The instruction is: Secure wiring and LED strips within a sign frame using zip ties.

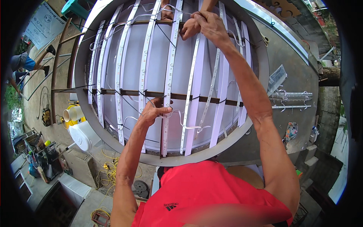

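A large round frame (261,75) with a grey rim lies in front of me, crossed by several white LED light bars (144,56) on dark crossbars (128,93). My left hand (152,112) is closed around a middle LED light bar (168,81) just below the lower crossbar, thumb on its face, other fingers partly behind it. My right hand (212,28) is at the upper crossbar, fingers curled; what they hold, if anything, is hidden. Against it is a co-worker's hand (190,28); another hand (166,14) lies to its left. Loose white wires (180,115) hang beside my left hand.
More LED strips (291,106) and a clear plastic container (277,79) lie at the right. A white plastic container (80,135), yellow cord (109,172) and cluttered tools (36,162) are at the left. A person (26,62) is at the far left.
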Tool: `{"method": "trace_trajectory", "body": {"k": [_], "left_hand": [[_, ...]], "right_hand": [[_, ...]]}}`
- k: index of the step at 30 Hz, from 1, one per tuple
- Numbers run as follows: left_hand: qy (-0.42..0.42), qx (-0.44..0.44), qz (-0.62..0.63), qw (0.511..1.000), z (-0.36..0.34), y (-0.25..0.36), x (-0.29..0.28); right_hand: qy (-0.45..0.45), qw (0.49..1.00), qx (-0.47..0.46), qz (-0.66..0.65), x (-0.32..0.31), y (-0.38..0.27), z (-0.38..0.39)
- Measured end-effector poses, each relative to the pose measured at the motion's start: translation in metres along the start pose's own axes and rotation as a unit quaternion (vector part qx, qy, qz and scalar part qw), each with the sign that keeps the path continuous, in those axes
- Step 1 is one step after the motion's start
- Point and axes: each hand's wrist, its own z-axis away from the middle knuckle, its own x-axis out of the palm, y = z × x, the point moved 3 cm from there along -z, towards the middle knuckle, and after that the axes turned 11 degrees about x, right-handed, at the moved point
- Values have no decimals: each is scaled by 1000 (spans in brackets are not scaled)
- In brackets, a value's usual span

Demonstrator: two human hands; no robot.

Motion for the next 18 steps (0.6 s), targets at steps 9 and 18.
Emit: {"method": "trace_trajectory", "body": {"k": [9, 18], "left_hand": [[1, 21, 47, 999, -3, -17, -6], [-16, 2, 59, 998, -5, -26, -7]], "right_hand": [[-147, 913, 380, -32, -32, -21, 180], [-116, 929, 340, 89, -46, -39, 243]]}}
